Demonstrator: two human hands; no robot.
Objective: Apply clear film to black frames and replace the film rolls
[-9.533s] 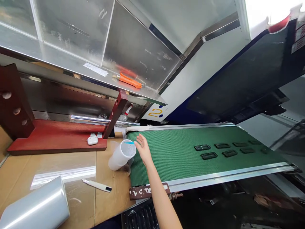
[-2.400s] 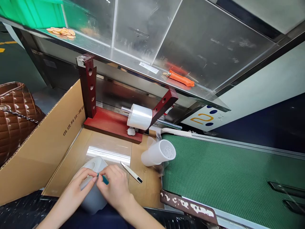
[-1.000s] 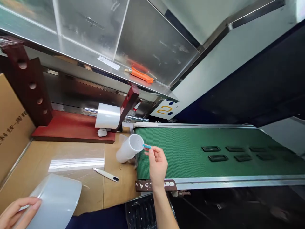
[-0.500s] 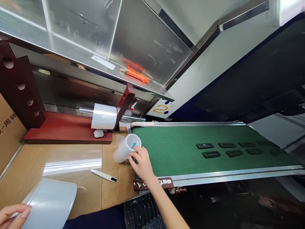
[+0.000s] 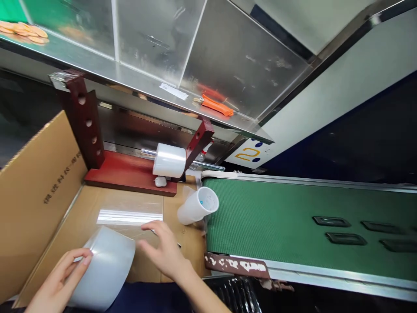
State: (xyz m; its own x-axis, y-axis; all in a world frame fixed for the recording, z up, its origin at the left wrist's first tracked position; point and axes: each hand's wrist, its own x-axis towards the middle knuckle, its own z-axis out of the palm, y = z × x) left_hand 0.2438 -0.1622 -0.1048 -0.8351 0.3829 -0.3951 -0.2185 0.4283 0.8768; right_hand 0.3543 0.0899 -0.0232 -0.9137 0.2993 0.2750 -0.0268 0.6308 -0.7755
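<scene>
My left hand point(image 5: 67, 276) grips the rim of a wide roll of translucent plastic film point(image 5: 106, 265) at the lower left, thumb and fingers pinching its edge. My right hand point(image 5: 164, 250) is to the right of that roll, fingers apart and holding nothing. Beneath its fingers lies a knife point(image 5: 154, 231), mostly hidden by the hand. Behind the hand, a white tube point(image 5: 190, 210) stands tilted at the cardboard's right side, a small blue-green piece inside its open end. A clear film sheet with white stripes point(image 5: 130, 216) lies flat beyond the roll.
A dark red stand point(image 5: 130, 174) carries a white film roll point(image 5: 171, 160) on a metal rod. A green conveyor belt point(image 5: 260, 217) with several black frames point(image 5: 345, 238) runs right. An orange-handled tool point(image 5: 216, 104) lies on the metal shelf. A cardboard wall point(image 5: 39, 195) stands left.
My right hand has left the white tube and moved left toward the film roll, and the blue-green piece now sits deeper in the tube. The view has swung left.
</scene>
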